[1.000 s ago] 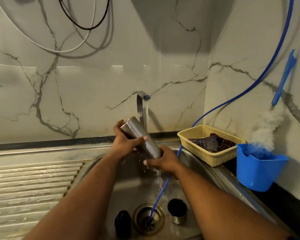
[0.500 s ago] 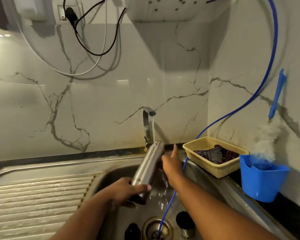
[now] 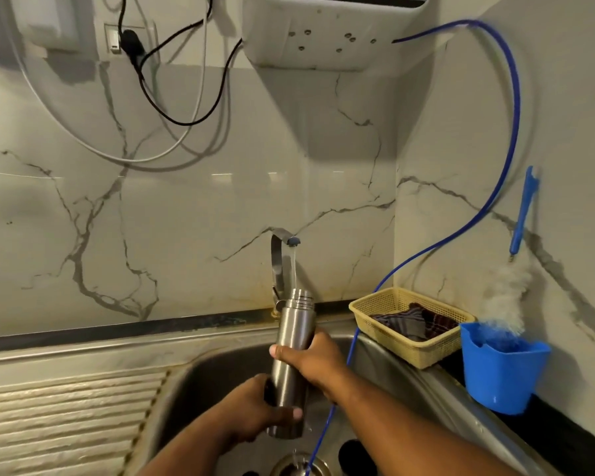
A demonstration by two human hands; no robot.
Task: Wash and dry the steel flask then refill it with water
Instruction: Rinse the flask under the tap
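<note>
The steel flask [image 3: 291, 341] stands almost upright over the sink basin [image 3: 200, 379], its open threaded mouth right under the running tap [image 3: 282, 255]. Water streams from the spout down into the mouth. My left hand [image 3: 255, 407] grips the flask near its base. My right hand [image 3: 313, 359] wraps round the middle of the body. A dark cap or cup [image 3: 356, 453] sits on the basin floor near the drain [image 3: 294, 467], partly hidden by my right forearm.
A yellow basket [image 3: 406, 348] with a dark cloth [image 3: 413, 321] stands at the sink's right rim. A blue cup [image 3: 502, 369] beside it holds a bottle brush [image 3: 505, 290]. A thin blue hose [image 3: 461, 231] runs from the wall unit into the drain. A ribbed draining board [image 3: 66, 417] lies left.
The flask has swung from tilted to nearly upright beneath the spout. My right hand, open beside it half a second ago, now grips its middle. The camera has tipped upward.
</note>
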